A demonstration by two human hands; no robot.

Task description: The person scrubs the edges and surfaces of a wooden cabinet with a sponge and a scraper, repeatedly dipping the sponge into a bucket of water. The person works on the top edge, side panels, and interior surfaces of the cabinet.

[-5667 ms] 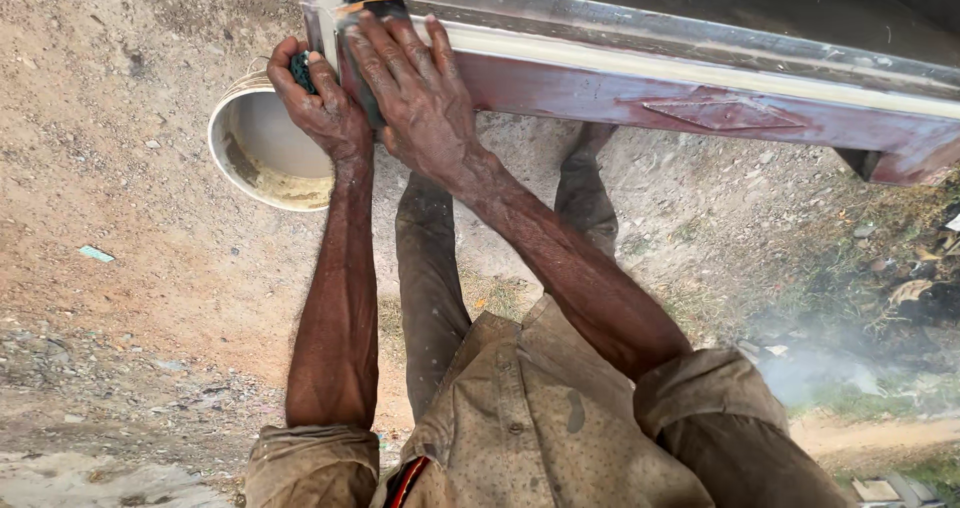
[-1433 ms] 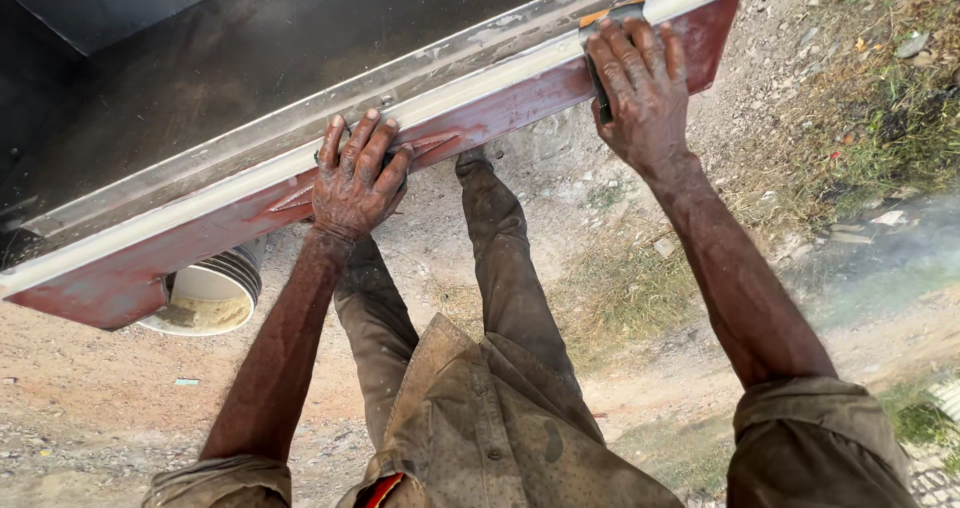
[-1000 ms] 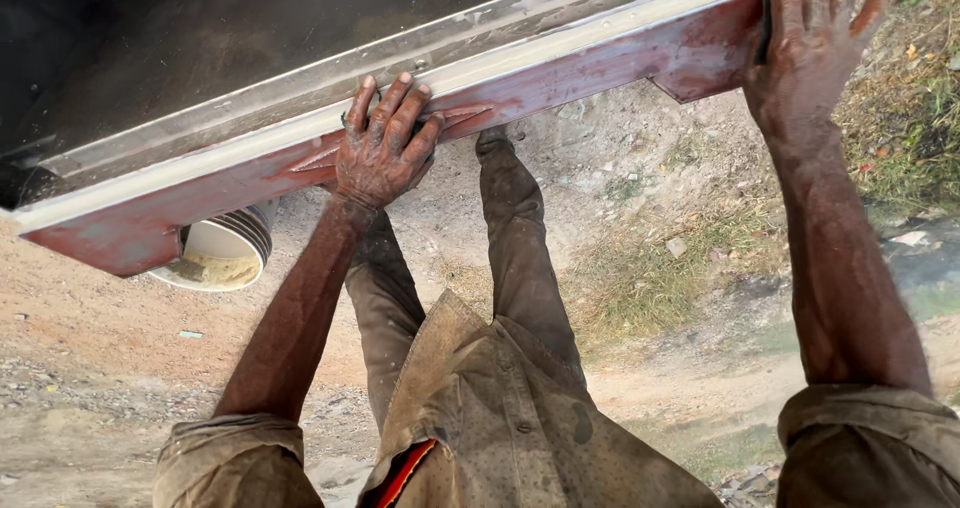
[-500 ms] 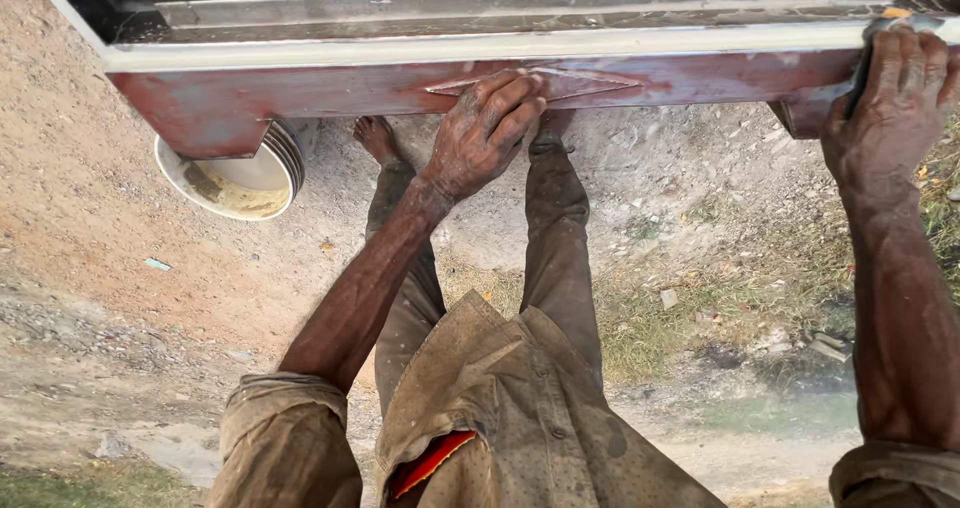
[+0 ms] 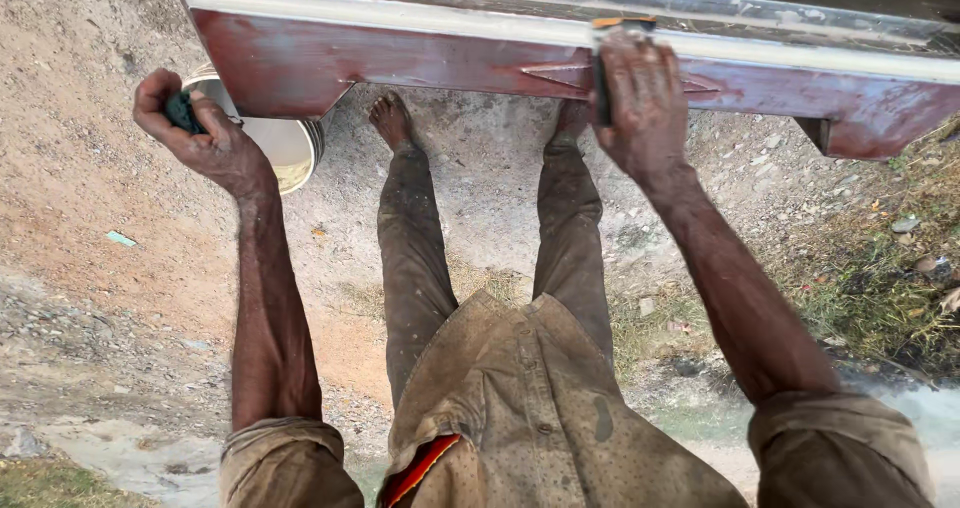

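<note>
My right hand point(image 5: 645, 103) flat, fingers pressing a small sanding block point(image 5: 600, 73) to the scuffed red metal panel point(image 5: 420, 63), left hand point(image 5: 200, 138) clenched round a dark pad point(image 5: 182, 111), white bucket point(image 5: 275, 143) beneath, bare feet on gritty dirt point(image 5: 90, 198).

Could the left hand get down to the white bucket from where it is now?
Probably yes: the left hand hangs beside the white bucket with nothing between them, but its fingers are closed on a small dark pad, and the red panel overhangs the bucket.
</note>
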